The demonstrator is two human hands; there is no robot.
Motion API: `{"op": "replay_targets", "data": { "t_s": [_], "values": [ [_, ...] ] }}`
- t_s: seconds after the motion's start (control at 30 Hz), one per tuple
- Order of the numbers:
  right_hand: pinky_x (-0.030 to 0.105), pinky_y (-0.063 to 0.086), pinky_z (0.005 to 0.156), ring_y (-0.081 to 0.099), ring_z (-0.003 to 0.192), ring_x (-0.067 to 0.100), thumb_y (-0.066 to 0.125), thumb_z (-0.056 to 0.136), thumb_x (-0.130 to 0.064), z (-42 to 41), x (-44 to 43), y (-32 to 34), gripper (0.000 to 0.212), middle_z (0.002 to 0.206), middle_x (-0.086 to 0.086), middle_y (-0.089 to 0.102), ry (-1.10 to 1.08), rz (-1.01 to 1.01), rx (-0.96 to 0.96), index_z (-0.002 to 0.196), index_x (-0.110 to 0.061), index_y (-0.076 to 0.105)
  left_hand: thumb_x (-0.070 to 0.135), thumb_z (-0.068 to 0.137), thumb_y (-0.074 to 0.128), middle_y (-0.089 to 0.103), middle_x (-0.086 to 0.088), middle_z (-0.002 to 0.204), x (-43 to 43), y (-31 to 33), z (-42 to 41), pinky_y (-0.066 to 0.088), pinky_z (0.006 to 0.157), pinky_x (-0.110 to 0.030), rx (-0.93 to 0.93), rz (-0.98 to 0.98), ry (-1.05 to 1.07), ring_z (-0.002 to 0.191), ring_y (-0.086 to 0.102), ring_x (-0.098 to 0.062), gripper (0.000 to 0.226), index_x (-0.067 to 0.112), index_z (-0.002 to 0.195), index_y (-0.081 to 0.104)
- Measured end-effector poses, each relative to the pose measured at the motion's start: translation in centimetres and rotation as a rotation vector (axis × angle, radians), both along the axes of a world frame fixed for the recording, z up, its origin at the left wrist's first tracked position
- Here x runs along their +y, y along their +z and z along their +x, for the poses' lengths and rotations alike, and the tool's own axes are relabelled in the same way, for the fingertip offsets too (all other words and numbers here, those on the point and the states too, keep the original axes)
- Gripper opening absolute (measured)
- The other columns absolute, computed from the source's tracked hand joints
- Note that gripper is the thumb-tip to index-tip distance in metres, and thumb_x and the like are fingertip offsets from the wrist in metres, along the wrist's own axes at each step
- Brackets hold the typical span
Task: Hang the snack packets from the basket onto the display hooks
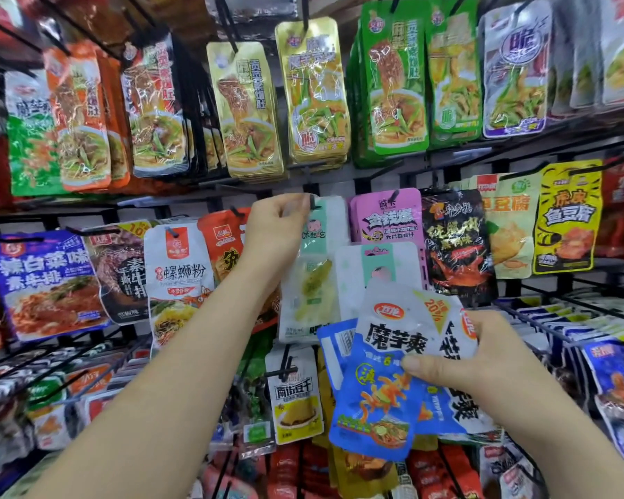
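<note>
My left hand point(272, 228) pinches the top edge of a white and mint-green snack packet point(312, 279) right at a black display hook point(312, 202) in the middle row. The packet hangs down below my fingers. Lower right, my right hand point(483, 358) grips a fanned bunch of packets: blue and white ones point(382, 383) with black lettering in front, and another white and mint packet point(379, 268) sticking up behind them. The basket is not in view.
Rows of black wire hooks carry hanging packets all around: gold ones point(314, 91) and green ones point(393, 77) above, a pink one point(386, 217) and a black one point(454, 253) just right of the hook, an orange one point(224, 246) to its left. Lower hooks point(285, 369) jut outward.
</note>
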State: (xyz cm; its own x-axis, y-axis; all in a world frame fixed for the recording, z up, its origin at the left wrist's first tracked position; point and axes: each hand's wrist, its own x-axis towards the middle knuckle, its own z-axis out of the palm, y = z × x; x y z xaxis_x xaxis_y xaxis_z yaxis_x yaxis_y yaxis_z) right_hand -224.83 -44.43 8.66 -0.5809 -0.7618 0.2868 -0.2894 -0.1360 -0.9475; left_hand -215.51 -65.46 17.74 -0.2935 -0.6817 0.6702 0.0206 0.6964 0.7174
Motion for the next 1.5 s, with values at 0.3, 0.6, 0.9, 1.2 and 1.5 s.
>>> {"op": "replay_targets", "data": {
  "t_s": [0.3,0.6,0.9,1.2,1.5],
  "values": [
    [0.006,0.046,0.052,0.065,0.061,-0.009,0.081,0.069,-0.007,-0.3,-0.7,-0.7,0.036,0.066,-0.021,0.070,0.077,-0.056,-0.036,0.086,-0.026,0.055,0.017,0.084,0.072,0.052,-0.007,0.132,-0.5,-1.6,-0.6,0.027,0.090,-0.013,-0.151,-0.381,0.322,0.120,0.045,-0.020,0.061,0.013,0.138,0.043],
    [0.015,0.039,0.080,0.051,0.105,-0.002,0.082,0.061,-0.033,0.8,-0.3,-0.1,0.062,0.114,-0.018,0.050,0.037,0.031,0.070,0.112,-0.022,0.047,0.028,0.090,0.062,0.074,-0.003,0.076,7.1,-2.7,4.5,0.052,0.055,-0.026,-0.153,0.160,-0.369,0.063,0.067,-0.013,0.019,0.015,0.084,0.074],
    [0.016,0.024,0.083,0.039,0.108,-0.005,0.078,0.075,-0.032,1.6,-1.4,0.9,0.059,0.109,-0.031,0.031,0.143,0.074,0.114,0.120,-0.036,0.040,0.016,0.091,0.064,0.071,0.005,0.066,4.6,-0.4,3.3,0.054,0.056,-0.025,0.188,0.144,-0.229,0.059,0.065,-0.008,0.020,0.016,0.072,0.068],
    [0.027,0.028,0.094,0.027,0.140,0.015,0.078,0.075,-0.034,0.8,-1.8,0.8,0.094,0.155,-0.006,0.025,0.086,0.030,0.085,0.148,-0.018,0.022,0.019,0.084,0.073,0.069,0.009,0.063,2.6,0.5,1.4,0.051,0.055,-0.026,0.208,0.065,-0.073,0.058,0.063,-0.006,0.015,0.022,0.070,0.070],
    [0.029,0.028,0.093,0.026,0.141,0.018,0.079,0.073,-0.035,0.3,-1.9,0.4,0.096,0.157,-0.003,0.022,0.100,0.042,0.059,0.148,-0.018,0.022,0.015,0.082,0.075,0.074,0.004,0.082,1.5,0.0,1.5,0.056,0.076,-0.038,0.239,0.089,-0.124,0.078,0.070,-0.014,0.011,0.026,0.085,0.072]
  ]
}}
